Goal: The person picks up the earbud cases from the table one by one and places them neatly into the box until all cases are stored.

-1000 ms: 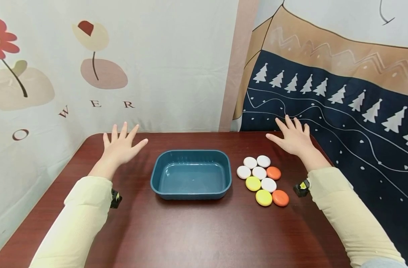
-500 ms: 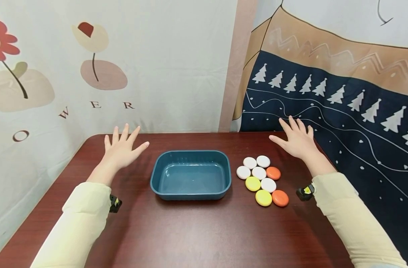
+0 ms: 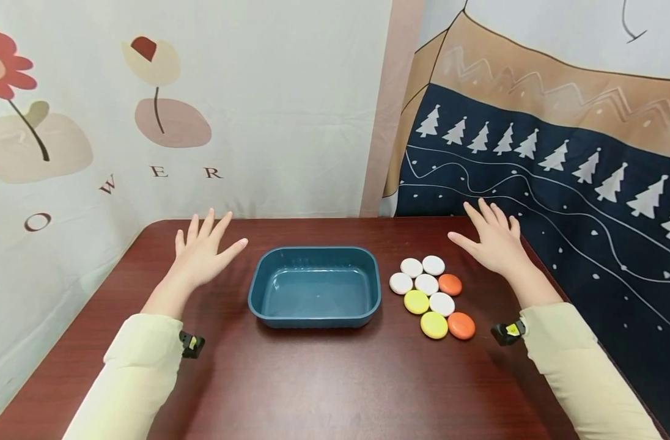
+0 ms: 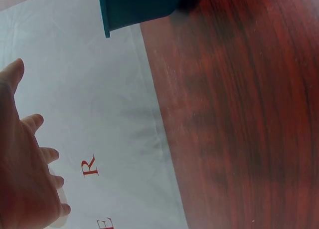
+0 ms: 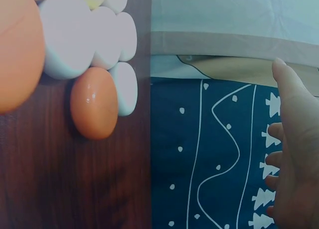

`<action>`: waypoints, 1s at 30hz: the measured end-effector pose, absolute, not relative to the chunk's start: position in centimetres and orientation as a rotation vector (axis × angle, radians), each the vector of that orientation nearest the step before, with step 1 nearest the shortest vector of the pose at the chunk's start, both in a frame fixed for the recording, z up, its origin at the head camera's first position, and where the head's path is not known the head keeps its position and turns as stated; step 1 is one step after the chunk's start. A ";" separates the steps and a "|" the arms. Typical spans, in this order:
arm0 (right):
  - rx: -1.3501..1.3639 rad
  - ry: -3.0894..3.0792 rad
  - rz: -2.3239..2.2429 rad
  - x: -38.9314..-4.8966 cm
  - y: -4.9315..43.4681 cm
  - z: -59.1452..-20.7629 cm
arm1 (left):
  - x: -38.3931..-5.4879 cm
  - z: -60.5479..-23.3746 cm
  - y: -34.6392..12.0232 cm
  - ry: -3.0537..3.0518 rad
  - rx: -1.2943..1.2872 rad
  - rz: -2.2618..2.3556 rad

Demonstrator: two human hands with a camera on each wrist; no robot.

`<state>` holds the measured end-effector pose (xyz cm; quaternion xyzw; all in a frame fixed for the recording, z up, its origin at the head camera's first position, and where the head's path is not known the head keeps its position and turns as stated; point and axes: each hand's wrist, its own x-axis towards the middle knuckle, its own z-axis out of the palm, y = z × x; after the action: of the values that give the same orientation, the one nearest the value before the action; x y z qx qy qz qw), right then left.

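My left hand [image 3: 201, 253] is held up with fingers spread, to the left of a blue-green rectangular tray [image 3: 315, 322]. Nothing is in it. On the other side my right hand [image 3: 496, 242] hovers, fingers spread and holding nothing, beyond and right of a cluster of round, smooth, flattened discs. Several are white [image 3: 442, 304], two are yellow [image 3: 434, 325] and two are orange [image 3: 461, 326]. In the right wrist view an orange disc [image 5: 94, 103] lies on the table below the hand. The tray's inside shows no contents.
The dark red wooden table [image 3: 324, 391] ends at a white printed curtain [image 3: 291, 122] behind and a navy cloth with tree prints [image 3: 588, 201] at the right. A small black wrist camera [image 3: 192, 344] sits at the left cuff, another black camera [image 3: 508, 332] at the right.
Both hands have drawn slightly back toward the person and a little to the right, fingers still spread. The tray and discs have stayed in place.
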<state>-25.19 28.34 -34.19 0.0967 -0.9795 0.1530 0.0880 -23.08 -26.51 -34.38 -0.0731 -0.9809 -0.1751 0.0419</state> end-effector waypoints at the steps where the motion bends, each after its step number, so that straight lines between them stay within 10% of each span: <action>1: 0.290 -2.914 0.466 -25.1 28.4 -34.3 | -23.0 -34.5 -26.5 -2.994 -0.228 -0.551; 30: 0.329 -2.736 0.845 -21.7 29.5 -39.0 | -21.0 -38.0 -26.1 -2.840 -0.280 -1.147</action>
<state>-21.65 29.51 -38.98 0.1132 -0.9413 0.2906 0.1292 -21.04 -26.08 -37.96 -0.0909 -0.9229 -0.3728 0.0327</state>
